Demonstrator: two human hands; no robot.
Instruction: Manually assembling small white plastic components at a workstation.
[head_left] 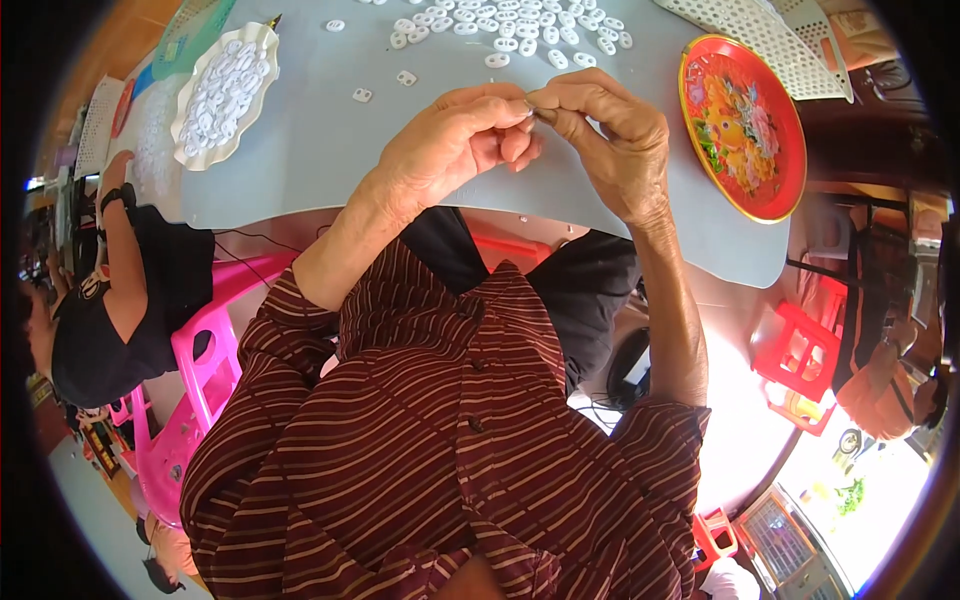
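Note:
My left hand [445,145] and my right hand [612,130] meet above the near part of the grey table [310,165]. Their fingertips are pinched together around something tiny, mostly hidden by the fingers. Just beyond my hands lies a loose spread of small white oval pieces [497,60], each with two holes. A few more sit apart, among them a white piece [362,95] left of my left hand. Heaped white pieces [228,90] fill a scalloped white dish [190,158] at the left.
A round red tray [785,185] with a flower pattern stands at the right table edge, beside a white perforated basket [775,55]. A green basket [193,35] is at the far left. Another person [120,300] in black sits at left near a pink chair [215,350]. Red stools [797,350] stand at right.

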